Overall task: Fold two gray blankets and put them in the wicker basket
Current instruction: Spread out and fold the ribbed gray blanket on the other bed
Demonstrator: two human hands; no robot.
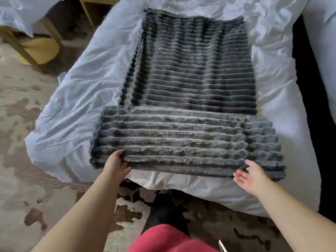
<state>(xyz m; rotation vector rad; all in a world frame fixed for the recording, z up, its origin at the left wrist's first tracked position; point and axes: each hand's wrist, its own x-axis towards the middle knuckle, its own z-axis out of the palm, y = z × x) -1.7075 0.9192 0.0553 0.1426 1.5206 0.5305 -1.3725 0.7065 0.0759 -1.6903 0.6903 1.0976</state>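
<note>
At the far left a yellow chair (39, 50) stands on the patterned carpet (23, 135), beside the bed. Your left hand (116, 165) grips the near left edge of the gray blanket (190, 84), fingers curled around the ribbed plush. The blanket lies lengthwise on the white bedsheet (76, 73), its near end folded over into a wider band across the foot of the bed. Your right hand (251, 176) is spread open, palm facing left, just beside the blanket's near right corner, holding nothing.
</note>
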